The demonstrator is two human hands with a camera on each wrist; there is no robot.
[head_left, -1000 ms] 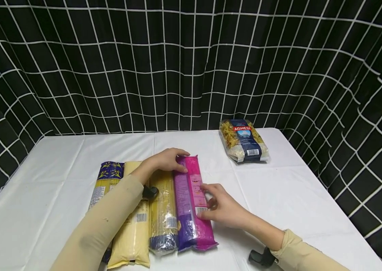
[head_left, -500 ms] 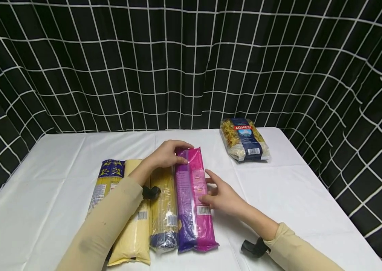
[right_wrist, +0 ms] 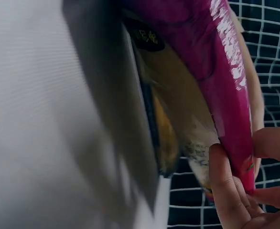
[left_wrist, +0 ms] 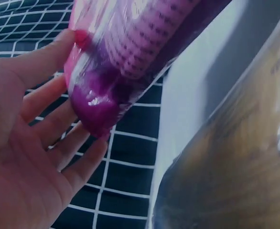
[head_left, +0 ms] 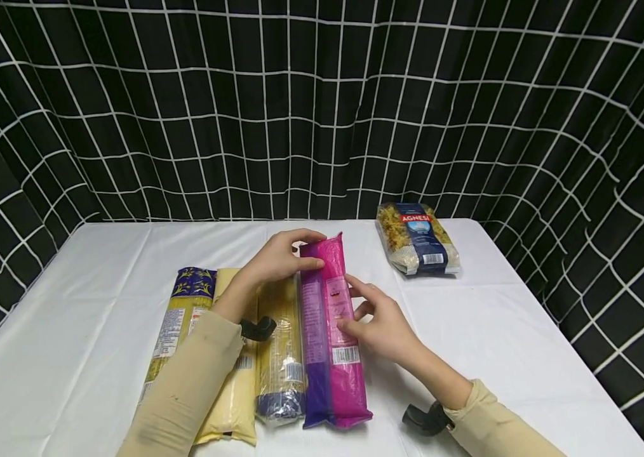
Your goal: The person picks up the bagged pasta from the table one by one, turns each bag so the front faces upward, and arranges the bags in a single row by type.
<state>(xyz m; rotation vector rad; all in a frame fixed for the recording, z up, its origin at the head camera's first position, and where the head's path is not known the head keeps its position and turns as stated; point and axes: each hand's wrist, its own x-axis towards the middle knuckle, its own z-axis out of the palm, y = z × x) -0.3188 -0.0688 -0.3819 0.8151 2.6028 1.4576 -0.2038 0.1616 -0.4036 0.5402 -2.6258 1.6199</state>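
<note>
A long pink and purple plastic packet [head_left: 333, 374] leans with its far end raised and its near end low by the white cloth. My left hand [head_left: 279, 259] pinches the far end; in the left wrist view its thumb lies on one face and the fingers [left_wrist: 90, 160] reach behind. My right hand [head_left: 382, 325] holds the packet's right side at mid-length, thumb on the printed face, fingers [right_wrist: 222, 186] round the underside in the right wrist view. Just left lies a clear spaghetti packet [head_left: 280, 355] with a blue end.
Further left lie a pale yellow packet [head_left: 230, 406] and a spaghetti packet with a blue patterned top [head_left: 195, 282], both partly covered by the left sleeve. A bag of Agnesi pasta [head_left: 418, 238] rests at the back right. A black gridded curtain [head_left: 322, 114] stands behind the table.
The far end of the pink and purple packet has risen, with my left hand moving up along with it. My right hand has slid further up the packet's side.
</note>
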